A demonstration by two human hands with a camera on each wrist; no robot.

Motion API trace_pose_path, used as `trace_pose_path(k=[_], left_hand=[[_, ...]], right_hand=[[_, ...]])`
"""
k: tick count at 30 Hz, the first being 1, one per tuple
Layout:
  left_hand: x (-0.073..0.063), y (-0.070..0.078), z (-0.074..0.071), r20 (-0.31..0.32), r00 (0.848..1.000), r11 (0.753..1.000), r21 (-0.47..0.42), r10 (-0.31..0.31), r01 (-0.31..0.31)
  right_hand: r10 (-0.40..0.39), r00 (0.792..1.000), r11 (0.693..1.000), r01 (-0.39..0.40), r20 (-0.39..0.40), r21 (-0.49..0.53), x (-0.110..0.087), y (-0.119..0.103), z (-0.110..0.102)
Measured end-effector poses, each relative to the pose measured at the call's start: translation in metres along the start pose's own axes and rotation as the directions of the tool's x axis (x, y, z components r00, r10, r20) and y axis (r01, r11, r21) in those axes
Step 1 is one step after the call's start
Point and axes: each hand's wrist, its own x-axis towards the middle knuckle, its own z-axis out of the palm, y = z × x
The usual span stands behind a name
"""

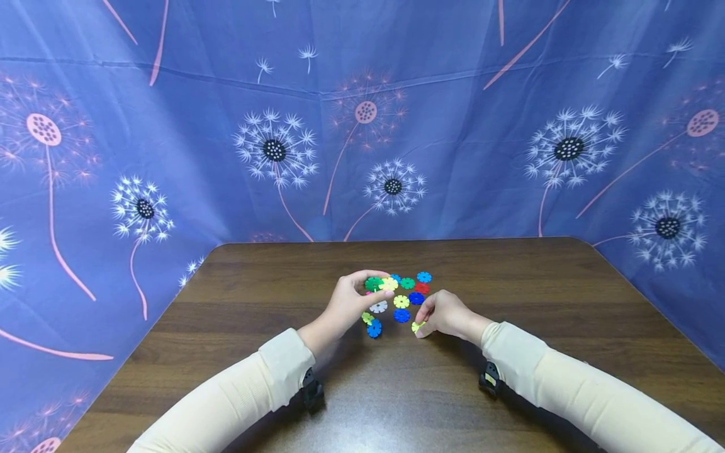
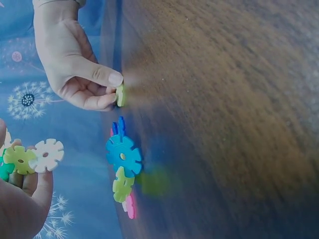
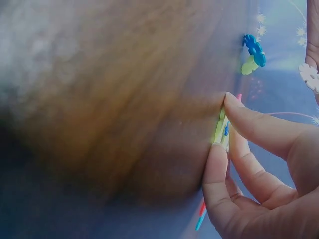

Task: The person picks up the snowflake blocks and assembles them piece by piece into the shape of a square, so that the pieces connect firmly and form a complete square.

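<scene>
My left hand (image 1: pixel 347 302) grips a small cluster of joined notched plastic discs above the table. In the left wrist view a white disc (image 2: pixel 54 149), a yellow-green disc (image 2: pixel 19 158) and part of a green disc (image 2: pixel 6 170) show in its fingers. The rest of the cluster is hidden by the hand. My right hand (image 1: pixel 447 314) pinches a single yellow-green disc (image 3: pixel 218 130) by its edges between thumb and fingertip. That disc is low, close over the wood, at the near right of the scattered discs.
Several loose discs lie between the hands: a blue disc (image 1: pixel 374 328) nearest me, a white disc (image 1: pixel 378 307), a yellow disc (image 1: pixel 401 302), a red disc (image 1: pixel 421 288) and a green disc (image 1: pixel 407 283). Behind the brown table (image 1: pixel 272 277) hangs a blue flowered cloth (image 1: pixel 453 126).
</scene>
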Motion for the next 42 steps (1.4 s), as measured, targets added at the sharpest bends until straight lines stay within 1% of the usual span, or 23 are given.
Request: trace_pose_path(k=[7, 12, 20, 25, 30, 33, 36, 39, 42], left_hand=[[-0.001, -0.002, 0.001, -0.008, 1.0, 1.0, 0.0, -0.007, 0.007], [-0.002, -0.002, 0.0, -0.001, 1.0, 1.0, 0.003, -0.014, 0.014], [-0.001, -0.004, 0.0, 0.005, 1.0, 1.0, 0.006, -0.02, 0.02], [-0.001, -0.005, 0.0, -0.003, 1.0, 1.0, 0.011, -0.012, 0.012], [-0.001, -0.006, 0.0, -0.009, 1.0, 1.0, 0.007, 0.003, -0.003], [0.0, -0.006, 0.0, -0.008, 1.0, 1.0, 0.007, 0.01, -0.01], [-0.001, -0.005, 0.0, -0.009, 1.0, 1.0, 0.005, 0.008, -0.008], [-0.001, -0.005, 0.0, -0.01, 1.0, 1.0, 0.004, 0.003, -0.003], [-0.001, -0.004, 0.0, -0.01, 1.0, 1.0, 0.006, -0.001, 0.001]], right_hand=[[-0.005, 1.0, 1.0, 0.005, 0.015, -0.016, 0.001, 0.0, 0.001], [-0.01, 1.0, 1.0, 0.011, 0.022, -0.026, 0.0, 0.0, 0.001], [-0.041, 0.998, 0.999, 0.042, 0.044, -0.024, 0.0, 0.0, 0.001], [-0.057, 0.997, 0.998, 0.058, 0.053, -0.014, 0.0, 0.0, 0.001], [-0.057, 0.997, 0.998, 0.057, 0.058, -0.001, 0.001, 0.002, -0.002], [-0.043, 0.996, 0.998, 0.039, 0.084, 0.043, 0.001, 0.002, -0.004], [-0.032, 0.991, 0.989, 0.014, 0.126, 0.145, 0.002, 0.003, -0.007], [-0.044, 0.986, 0.974, 0.007, 0.162, 0.227, 0.004, 0.004, -0.012], [-0.062, 0.983, 0.964, 0.014, 0.173, 0.264, 0.006, 0.002, -0.018]])
